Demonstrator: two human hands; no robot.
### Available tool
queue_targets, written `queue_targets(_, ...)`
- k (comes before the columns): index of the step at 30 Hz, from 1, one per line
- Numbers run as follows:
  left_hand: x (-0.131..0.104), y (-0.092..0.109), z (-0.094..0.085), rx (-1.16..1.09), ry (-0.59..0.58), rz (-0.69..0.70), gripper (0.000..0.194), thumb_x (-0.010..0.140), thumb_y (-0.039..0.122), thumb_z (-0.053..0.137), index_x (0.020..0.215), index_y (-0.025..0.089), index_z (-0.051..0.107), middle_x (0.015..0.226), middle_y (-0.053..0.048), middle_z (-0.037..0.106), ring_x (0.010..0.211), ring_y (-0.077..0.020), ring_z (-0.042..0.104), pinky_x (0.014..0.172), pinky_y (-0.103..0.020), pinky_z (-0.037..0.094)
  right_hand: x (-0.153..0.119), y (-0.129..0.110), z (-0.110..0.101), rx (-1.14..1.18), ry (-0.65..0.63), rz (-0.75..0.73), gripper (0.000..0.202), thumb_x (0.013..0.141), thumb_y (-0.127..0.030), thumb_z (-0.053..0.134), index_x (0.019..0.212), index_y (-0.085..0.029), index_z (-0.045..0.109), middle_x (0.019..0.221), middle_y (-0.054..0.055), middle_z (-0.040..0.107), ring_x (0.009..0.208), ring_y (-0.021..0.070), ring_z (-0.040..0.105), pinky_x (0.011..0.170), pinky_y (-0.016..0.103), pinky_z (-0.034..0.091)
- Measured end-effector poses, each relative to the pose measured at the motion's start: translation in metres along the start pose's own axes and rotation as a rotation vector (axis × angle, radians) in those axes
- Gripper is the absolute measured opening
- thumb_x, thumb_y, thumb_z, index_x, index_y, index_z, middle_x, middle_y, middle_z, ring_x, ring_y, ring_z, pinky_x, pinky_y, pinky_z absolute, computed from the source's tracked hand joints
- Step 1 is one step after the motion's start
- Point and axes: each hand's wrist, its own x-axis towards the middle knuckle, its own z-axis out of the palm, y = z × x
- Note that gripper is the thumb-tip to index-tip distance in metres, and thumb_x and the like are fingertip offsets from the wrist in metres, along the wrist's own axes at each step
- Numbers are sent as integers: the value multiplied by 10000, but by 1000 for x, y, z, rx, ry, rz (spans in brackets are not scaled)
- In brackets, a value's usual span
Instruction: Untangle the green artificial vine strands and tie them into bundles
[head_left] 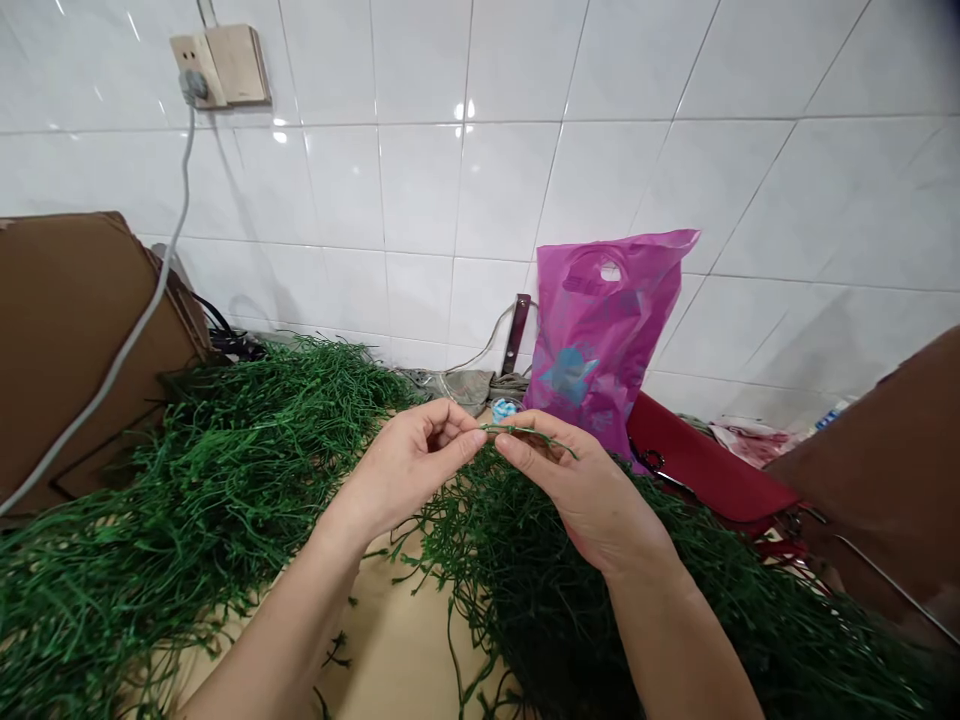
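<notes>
A thin green artificial plant stem [525,430] is pinched between my two hands, above the gap between two heaps of similar stems. My left hand [420,455] grips its left end between thumb and forefinger. My right hand [570,470] closes on it a little further along, and its free tail lies across the right fingers. To the left spreads one green heap [255,450], and a second, darker heap [555,590] lies under my right hand and forearm.
Beige tabletop [397,640] shows between the heaps, with loose bits on it. Behind stand a purple plastic bag [600,330] and a red bag [712,460]. Cardboard boxes [75,340] flank both sides. A white cable [161,280] hangs from the wall socket [196,75].
</notes>
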Motion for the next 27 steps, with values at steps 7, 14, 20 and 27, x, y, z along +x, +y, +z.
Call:
queue_targets(7,1,-5,0,133,-16,-4,197,903,361,567,818,184,574,734,34,505,681,-125,423,646,-267,338,0,-8,-8,-469,-15,-124,129,880,-302,561,884,-204,645,801,-10,631,679,137,510,636,261,400)
queue_targets(14,7,-20,17,184,48,16,225,889,372,553,756,190,546,687,34,502,644,-130,414,628,-266,324,5,10,3,-581,238,-198,108,850,-261,505,838,-211,599,740,18,629,638,170,511,611,289,380)
queue_targets(20,10,-26,22,213,80,23,224,879,375,550,745,195,543,682,31,507,634,-134,417,615,-262,326,11,22,4,-534,261,-162,129,870,-288,473,835,-221,578,732,15,610,643,177,529,634,295,424)
queue_targets(27,11,-27,26,264,126,14,207,881,351,547,742,198,532,650,43,472,612,-132,390,604,-268,302,15,36,11,-538,302,-155,153,880,-322,458,852,-226,573,752,27,630,680,195,560,673,311,439)
